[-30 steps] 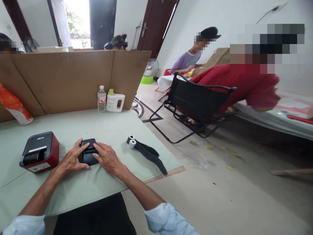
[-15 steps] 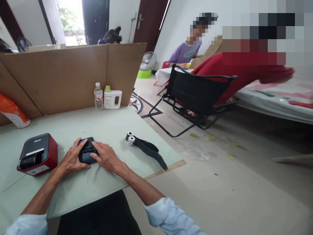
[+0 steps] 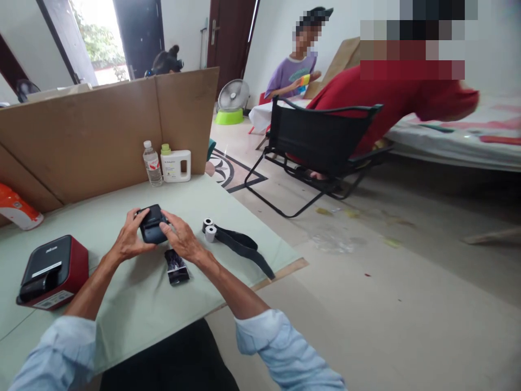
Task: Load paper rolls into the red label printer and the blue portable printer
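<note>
Between both hands is a small black box-shaped device [image 3: 153, 224] that looks like a portable printer, raised a little off the table. My left hand [image 3: 132, 236] grips its left side, thumb low and fingers on top. Its right side is gripped by my right hand [image 3: 179, 234], with the thumb at its front. A black packet with a clear part [image 3: 176, 267] lies on the table just below my right hand. Farther right are two small white rolls [image 3: 209, 229] with long black strips [image 3: 248, 251] trailing toward the table's edge.
A red and black printer-like box [image 3: 55, 271] stands at left, near an orange and white container [image 3: 18, 208]. A water bottle [image 3: 152, 164] and white jug [image 3: 176, 165] stand by the cardboard screen [image 3: 101, 144]. Two people sit at right, one on a black folding chair [image 3: 321, 133].
Both hands have lifted the black device off the table and moved it slightly up in the view. The black packet below the right hand now shows. The camera view has shifted a little.
</note>
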Action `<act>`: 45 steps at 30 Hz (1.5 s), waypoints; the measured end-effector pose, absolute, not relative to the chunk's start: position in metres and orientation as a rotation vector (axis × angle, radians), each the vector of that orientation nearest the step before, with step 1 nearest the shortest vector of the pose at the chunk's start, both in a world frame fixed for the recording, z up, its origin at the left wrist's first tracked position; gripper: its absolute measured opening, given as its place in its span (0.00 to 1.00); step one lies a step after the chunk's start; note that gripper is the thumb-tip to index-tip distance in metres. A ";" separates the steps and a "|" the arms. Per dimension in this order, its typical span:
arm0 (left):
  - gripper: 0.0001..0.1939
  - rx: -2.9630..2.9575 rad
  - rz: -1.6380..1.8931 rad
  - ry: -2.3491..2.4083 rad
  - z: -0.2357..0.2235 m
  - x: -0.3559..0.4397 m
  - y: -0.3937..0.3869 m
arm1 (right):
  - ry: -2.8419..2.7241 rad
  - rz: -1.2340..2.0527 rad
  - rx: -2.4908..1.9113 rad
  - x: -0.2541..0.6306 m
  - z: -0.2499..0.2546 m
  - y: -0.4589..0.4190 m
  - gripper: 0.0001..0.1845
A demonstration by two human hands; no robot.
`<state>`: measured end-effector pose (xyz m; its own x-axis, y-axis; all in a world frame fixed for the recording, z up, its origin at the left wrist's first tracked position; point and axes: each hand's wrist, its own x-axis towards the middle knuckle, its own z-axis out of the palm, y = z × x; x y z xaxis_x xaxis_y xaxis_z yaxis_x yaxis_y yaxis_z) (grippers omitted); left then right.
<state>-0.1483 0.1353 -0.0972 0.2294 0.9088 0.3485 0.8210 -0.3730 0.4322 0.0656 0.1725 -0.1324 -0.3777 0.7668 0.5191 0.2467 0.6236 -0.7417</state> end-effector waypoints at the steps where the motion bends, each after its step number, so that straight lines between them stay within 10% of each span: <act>1: 0.55 2.319 0.825 1.646 -0.100 -0.142 0.149 | -1.907 0.712 -0.846 0.068 -0.135 0.181 0.27; 13: 0.56 2.230 0.689 1.745 -0.127 -0.128 0.194 | -1.992 0.499 -0.926 0.097 -0.156 0.166 0.26; 19: 0.19 2.395 0.729 1.783 -0.097 -0.101 0.102 | -2.277 0.640 -0.979 0.116 -0.163 0.139 0.20; 26: 0.09 2.486 0.219 1.687 -0.118 -0.061 0.049 | -2.165 0.570 -1.122 0.106 -0.162 0.148 0.08; 37: 0.16 2.404 0.124 1.936 -0.113 -0.037 0.076 | -1.866 0.312 -1.068 0.120 -0.176 0.141 0.17; 45: 0.23 2.345 1.194 2.154 -0.071 -0.119 -0.031 | -1.885 0.475 -0.743 0.076 -0.164 0.081 0.14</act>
<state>-0.1194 -0.0314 -0.0708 -0.0315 0.7693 0.6381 0.9489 -0.1775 0.2608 0.0756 0.0809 -0.1637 -0.2984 0.6804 0.6694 0.2822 0.7329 -0.6191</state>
